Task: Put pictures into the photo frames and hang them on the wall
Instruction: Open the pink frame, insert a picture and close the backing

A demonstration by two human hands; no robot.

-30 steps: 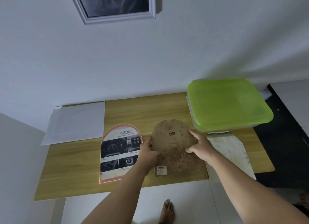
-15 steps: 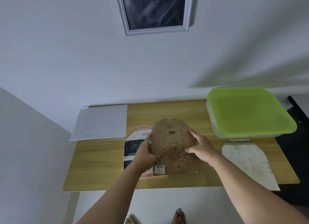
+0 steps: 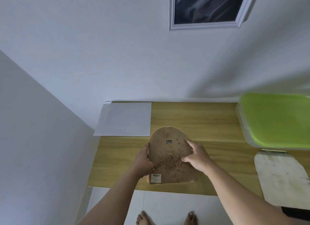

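A brown arch-shaped backing board (image 3: 169,157) with a small hanger slot and a barcode sticker lies face down on the wooden table (image 3: 209,120). It covers the arch-shaped picture almost fully; only an orange sliver (image 3: 148,178) shows at its lower left. My left hand (image 3: 142,159) grips the board's left edge. My right hand (image 3: 197,155) holds its right edge, fingers curled over the top. A white-framed dark picture (image 3: 206,8) hangs on the wall above.
A white sheet (image 3: 124,119) lies at the table's back left. A clear box with a green lid (image 3: 275,120) stands at the back right. Another pale arch-shaped piece (image 3: 281,177) lies at the front right. A white wall closes in on the left. My bare feet show below.
Both hands slid the backing board left over the arch-shaped picture, which is now almost fully covered. The view shifted left, so the framed picture and green box sit further right.
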